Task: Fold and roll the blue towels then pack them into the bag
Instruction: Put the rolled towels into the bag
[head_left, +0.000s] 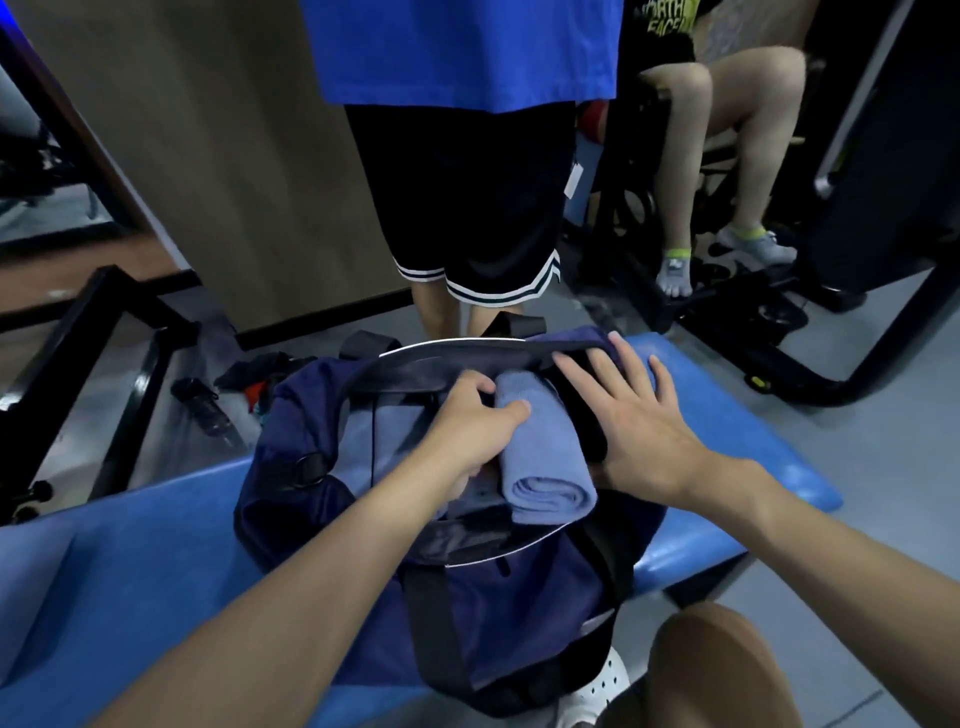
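While the left hand grips it, the rolled towel (pale blue) lies in the bag; right hand spread.

The bag sits on the bench with its mouth open upward. The rolled towel lies in that mouth, running near to far, between the left hand, which grips its left side, and the right hand, which rests flat on the bag's right rim. At the far rim, under the right fingertips, lies what may be a second towel. A bottle lies on the floor left of the bag. A standing person is behind the bench, a seated person further right
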